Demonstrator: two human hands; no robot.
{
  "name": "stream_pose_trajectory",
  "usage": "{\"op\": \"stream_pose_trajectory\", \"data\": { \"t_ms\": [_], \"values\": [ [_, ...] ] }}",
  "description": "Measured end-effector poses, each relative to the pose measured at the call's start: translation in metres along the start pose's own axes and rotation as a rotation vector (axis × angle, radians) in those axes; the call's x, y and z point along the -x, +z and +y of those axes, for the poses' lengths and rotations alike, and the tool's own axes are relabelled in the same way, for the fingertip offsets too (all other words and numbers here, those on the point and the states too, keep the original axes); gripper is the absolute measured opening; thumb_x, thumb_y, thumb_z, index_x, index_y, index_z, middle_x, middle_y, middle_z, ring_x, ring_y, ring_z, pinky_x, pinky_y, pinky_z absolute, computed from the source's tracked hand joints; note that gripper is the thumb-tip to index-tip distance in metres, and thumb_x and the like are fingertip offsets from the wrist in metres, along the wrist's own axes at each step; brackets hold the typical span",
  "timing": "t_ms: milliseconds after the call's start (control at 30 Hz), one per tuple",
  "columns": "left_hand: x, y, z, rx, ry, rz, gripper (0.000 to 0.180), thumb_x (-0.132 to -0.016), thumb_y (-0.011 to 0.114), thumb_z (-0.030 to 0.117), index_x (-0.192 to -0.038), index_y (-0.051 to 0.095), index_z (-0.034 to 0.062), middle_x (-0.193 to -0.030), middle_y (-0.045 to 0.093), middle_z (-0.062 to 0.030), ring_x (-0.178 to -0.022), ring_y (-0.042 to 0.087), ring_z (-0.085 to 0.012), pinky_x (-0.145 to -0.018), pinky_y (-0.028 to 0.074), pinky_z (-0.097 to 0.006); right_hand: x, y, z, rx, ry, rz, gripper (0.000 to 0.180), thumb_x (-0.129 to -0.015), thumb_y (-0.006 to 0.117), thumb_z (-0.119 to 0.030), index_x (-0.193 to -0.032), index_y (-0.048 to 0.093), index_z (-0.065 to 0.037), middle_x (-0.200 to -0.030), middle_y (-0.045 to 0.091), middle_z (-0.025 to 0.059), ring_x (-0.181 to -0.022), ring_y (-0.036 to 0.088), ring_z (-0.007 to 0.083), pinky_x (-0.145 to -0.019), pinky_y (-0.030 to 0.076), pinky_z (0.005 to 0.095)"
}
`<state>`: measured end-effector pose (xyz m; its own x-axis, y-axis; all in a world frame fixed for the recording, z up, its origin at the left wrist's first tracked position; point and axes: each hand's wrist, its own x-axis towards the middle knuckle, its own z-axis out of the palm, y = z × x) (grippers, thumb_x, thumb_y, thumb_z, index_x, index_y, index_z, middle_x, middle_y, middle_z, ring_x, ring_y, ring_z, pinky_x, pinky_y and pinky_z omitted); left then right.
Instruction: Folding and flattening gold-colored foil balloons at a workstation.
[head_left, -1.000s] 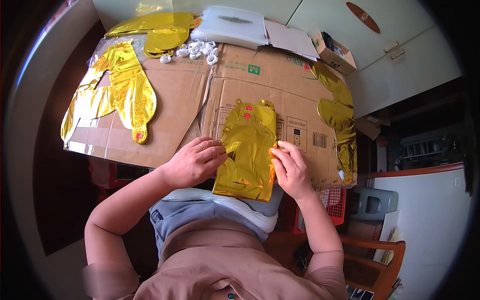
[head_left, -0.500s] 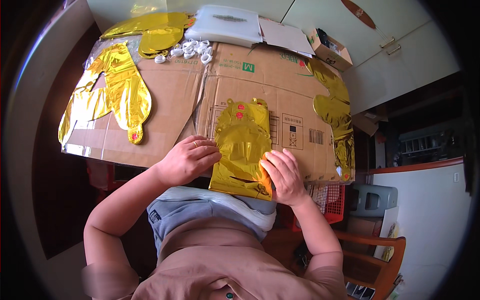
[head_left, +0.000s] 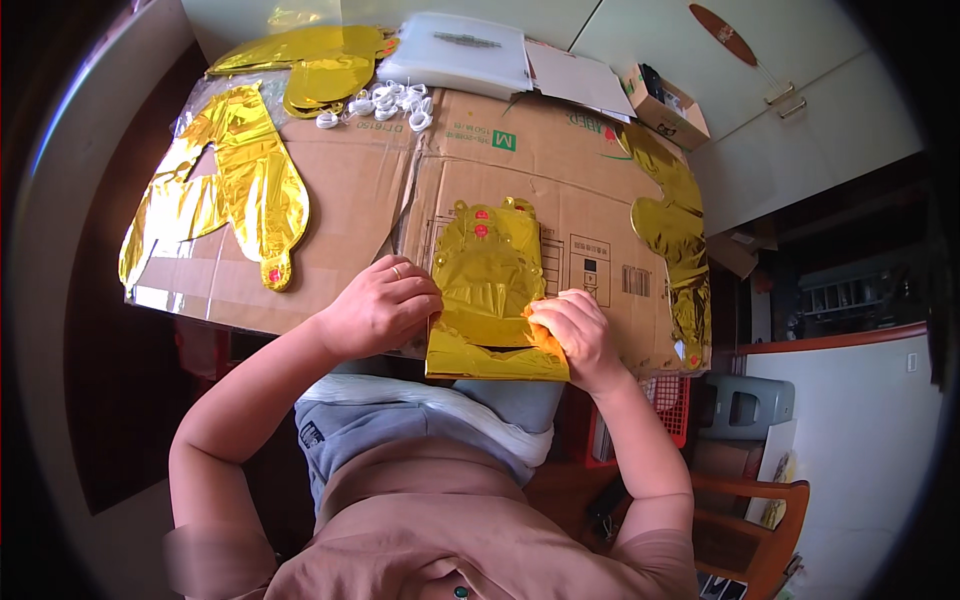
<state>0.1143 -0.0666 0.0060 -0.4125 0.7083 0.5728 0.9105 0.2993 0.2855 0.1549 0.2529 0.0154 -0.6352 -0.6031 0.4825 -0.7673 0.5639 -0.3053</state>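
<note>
A folded gold foil balloon (head_left: 490, 275) lies on the cardboard in front of me, its near end reaching past the table edge over my lap. Small rounded tabs and two red spots show at its far end. My left hand (head_left: 385, 305) is closed at the balloon's left edge, fingertips curled and partly hidden. Closed on the right edge, my right hand (head_left: 580, 335) pinches a crumpled orange-looking bit (head_left: 545, 333); I cannot tell whether that is part of the foil. A slit-like dark gap crosses the foil between the hands.
Flattened cardboard (head_left: 350, 200) covers the table. Other gold foil balloons lie at the left (head_left: 235, 170), far left (head_left: 320, 60) and right edge (head_left: 672, 230). Behind are white cord coils (head_left: 390, 103), a stack of clear plastic bags (head_left: 455, 55) and a small box (head_left: 665, 107). A red basket (head_left: 665, 405) stands below right.
The near end of the balloon has been lifted and pulled to the right. My right hand has moved slightly right, bunching the foil's edge; my left hand has risen a little.
</note>
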Motion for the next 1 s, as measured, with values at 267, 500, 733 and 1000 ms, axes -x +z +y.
{"op": "stream_pose_trajectory", "data": {
  "t_ms": [267, 500, 733, 1000],
  "values": [
    [0.002, 0.003, -0.003, -0.014, -0.023, 0.022, 0.025, -0.076, 0.078, 0.006, -0.098, 0.066, 0.0059, -0.091, 0.071, -0.0057, -0.091, 0.069, -0.0229, -0.092, 0.052, -0.042, -0.002, 0.002, 0.008, 0.098, 0.033, 0.084, 0.025, -0.076, 0.073, -0.009, -0.099, 0.066, -0.005, -0.099, 0.066, 0.0085, -0.091, 0.062, 0.0283, -0.088, 0.048, 0.0411],
    [0.004, 0.0, -0.005, -0.009, -0.011, -0.007, 0.023, -0.078, 0.073, 0.011, -0.099, 0.067, 0.0053, -0.095, 0.072, -0.0059, -0.096, 0.069, -0.0224, -0.097, 0.049, -0.042, -0.005, -0.002, 0.022, 0.143, -0.029, 0.022, 0.019, -0.077, 0.071, -0.008, -0.095, 0.067, -0.006, -0.093, 0.062, 0.0065, -0.087, 0.06, 0.0251, -0.087, 0.048, 0.0398],
    [0.002, 0.001, -0.006, -0.017, -0.005, 0.0, 0.024, -0.079, 0.077, 0.009, -0.1, 0.066, 0.0062, -0.09, 0.072, -0.005, -0.091, 0.071, -0.0221, -0.093, 0.052, -0.044, -0.009, -0.001, 0.017, 0.162, -0.037, 0.035, 0.016, -0.079, 0.067, -0.009, -0.094, 0.066, -0.005, -0.092, 0.062, 0.0065, -0.086, 0.06, 0.0249, -0.089, 0.047, 0.0413],
    [0.003, 0.005, -0.004, -0.01, -0.053, 0.061, 0.024, -0.077, 0.079, 0.004, -0.098, 0.068, 0.0067, -0.089, 0.072, -0.0042, -0.088, 0.07, -0.0202, -0.091, 0.053, -0.041, -0.011, -0.002, 0.02, 0.077, -0.068, 0.035, 0.016, -0.08, 0.065, -0.009, -0.095, 0.065, -0.004, -0.092, 0.062, 0.0082, -0.085, 0.059, 0.0273, -0.087, 0.046, 0.0419]
  ]
}}
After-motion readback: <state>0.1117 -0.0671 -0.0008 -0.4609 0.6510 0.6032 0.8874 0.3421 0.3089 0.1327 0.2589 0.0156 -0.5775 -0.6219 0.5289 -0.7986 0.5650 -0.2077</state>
